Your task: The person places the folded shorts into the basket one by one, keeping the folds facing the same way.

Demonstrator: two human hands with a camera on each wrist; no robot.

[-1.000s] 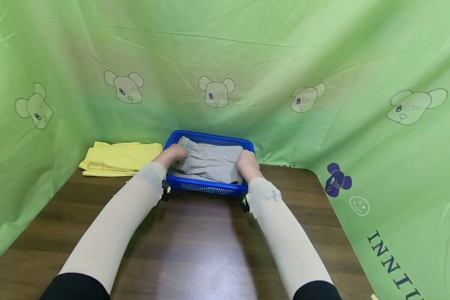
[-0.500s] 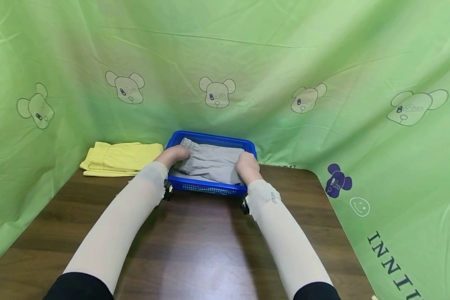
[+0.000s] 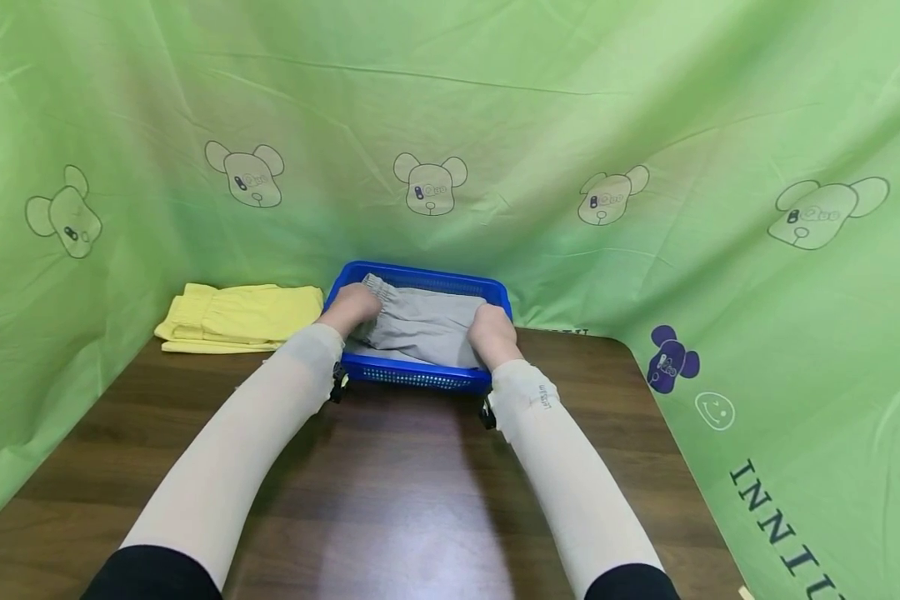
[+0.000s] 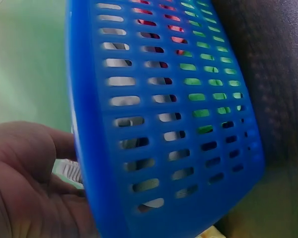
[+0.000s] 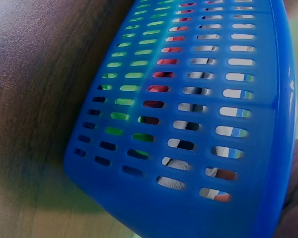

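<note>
Folded grey pants (image 3: 431, 321) with a gathered elastic waistband lie in a blue plastic basket (image 3: 412, 375) with slotted walls. My left hand (image 3: 357, 307) reaches over the basket's left end and grips the pants at the waistband. At the other end my right hand (image 3: 492, 333), fingers curled down, holds the opposite edge. In the left wrist view the left hand (image 4: 35, 183) shows beyond the rim, with the ribbed waistband (image 4: 72, 171) between thumb and fingers. The basket wall (image 5: 139, 206) hides most of the right hand in the right wrist view.
Folded yellow clothing (image 3: 243, 317) lies on the wooden table (image 3: 405, 500), left of the basket. A green curtain (image 3: 525, 100) with bear prints hangs close behind and along both sides. Red and green things show through the basket slots.
My left hand has shifted slightly right and turned, its fingers now more curled over the waistband end. The right hand, the pants and the basket stay almost in place.
</note>
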